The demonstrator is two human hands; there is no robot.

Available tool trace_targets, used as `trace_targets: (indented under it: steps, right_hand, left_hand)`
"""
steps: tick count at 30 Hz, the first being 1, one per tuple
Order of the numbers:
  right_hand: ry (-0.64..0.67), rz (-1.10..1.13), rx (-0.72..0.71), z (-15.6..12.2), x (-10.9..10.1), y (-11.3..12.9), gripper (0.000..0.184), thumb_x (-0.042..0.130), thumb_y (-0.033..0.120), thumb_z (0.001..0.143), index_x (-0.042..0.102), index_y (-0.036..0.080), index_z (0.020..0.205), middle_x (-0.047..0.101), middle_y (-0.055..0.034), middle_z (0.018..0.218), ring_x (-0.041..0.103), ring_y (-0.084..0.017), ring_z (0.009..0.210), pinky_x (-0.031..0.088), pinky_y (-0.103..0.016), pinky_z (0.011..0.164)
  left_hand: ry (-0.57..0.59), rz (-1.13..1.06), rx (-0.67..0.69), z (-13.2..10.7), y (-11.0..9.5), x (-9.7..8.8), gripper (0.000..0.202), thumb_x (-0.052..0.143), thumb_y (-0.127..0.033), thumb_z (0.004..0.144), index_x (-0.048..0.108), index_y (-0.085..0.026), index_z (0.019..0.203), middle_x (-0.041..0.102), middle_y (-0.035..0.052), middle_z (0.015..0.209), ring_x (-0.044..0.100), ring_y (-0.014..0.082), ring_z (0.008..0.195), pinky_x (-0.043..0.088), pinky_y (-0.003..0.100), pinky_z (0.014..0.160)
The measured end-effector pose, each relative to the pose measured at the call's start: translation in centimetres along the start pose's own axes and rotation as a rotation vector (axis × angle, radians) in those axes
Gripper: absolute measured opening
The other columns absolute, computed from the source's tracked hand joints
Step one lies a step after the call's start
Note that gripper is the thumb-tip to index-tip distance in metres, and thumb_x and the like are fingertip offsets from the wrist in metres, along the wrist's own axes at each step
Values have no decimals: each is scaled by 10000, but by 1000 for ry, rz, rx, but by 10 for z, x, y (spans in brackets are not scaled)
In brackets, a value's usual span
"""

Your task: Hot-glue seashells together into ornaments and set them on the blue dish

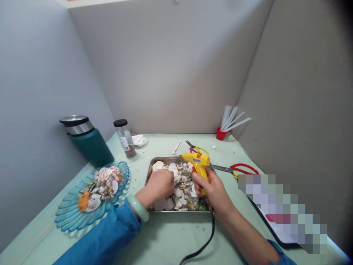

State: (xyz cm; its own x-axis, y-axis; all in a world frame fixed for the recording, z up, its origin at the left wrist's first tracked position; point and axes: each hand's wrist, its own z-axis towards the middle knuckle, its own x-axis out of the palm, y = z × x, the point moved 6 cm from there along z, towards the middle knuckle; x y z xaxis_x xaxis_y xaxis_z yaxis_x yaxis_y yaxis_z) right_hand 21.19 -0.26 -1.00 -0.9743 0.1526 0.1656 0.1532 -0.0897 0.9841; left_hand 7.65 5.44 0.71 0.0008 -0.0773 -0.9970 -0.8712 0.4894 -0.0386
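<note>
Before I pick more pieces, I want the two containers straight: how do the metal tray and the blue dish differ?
The metal tray is rectangular; the blue dish is rounded, with a scalloped edge. The tray is plain grey, while the dish is translucent and ribbed. Shells spread across the tray, but those on the dish sit in one cluster. Both hold shells.

The left hand (161,183) hides its own fingertips and part of the tray (179,211). Blurry squares cover most of a flat thing (275,229). The bottom edge cuts the black cord (213,223).
</note>
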Motion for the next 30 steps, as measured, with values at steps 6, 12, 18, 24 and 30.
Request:
trace_targets:
  steps: [6,12,18,24,30]
  right_hand:
    - [-4,-709,-173,-2,-8,19,250,549,382,807,575,210,986,612,12,665,552,-163,573,396,-247,542]
    - [66,-1227,-339,-8,-10,24,308,510,295,815,555,228,1112,697,-37,804,634,-222,668,394,-279,589]
    - [-90,-974,-347,-5,-17,28,290,506,352,837,551,205,1084,664,-3,724,601,-178,591,424,-254,566]
    - [-124,-831,-421,-6,-17,29,274,535,355,849,559,206,1078,656,4,785,583,-147,597,440,-227,580]
    - [-193,-774,-415,-5,-23,28,254,546,350,846,568,196,1046,660,6,775,593,-142,598,450,-213,572]
  left_hand:
    - [-112,-104,-17,-13,34,-16,187,445,-158,784,610,-187,866,696,55,782,637,182,720,401,244,593]
    - [-191,-403,-23,-22,56,-14,253,463,-167,787,648,-179,960,717,37,807,645,162,733,429,228,638]
    - [-128,-185,120,-3,37,-14,290,450,-135,780,703,-195,907,731,55,930,654,183,845,452,247,733]
    - [-56,-54,133,36,27,-13,253,509,-95,703,711,-177,831,727,93,810,662,220,793,480,286,730]
    - [-19,41,167,49,14,-2,218,506,-101,711,694,-138,816,704,147,875,664,263,829,500,327,721]
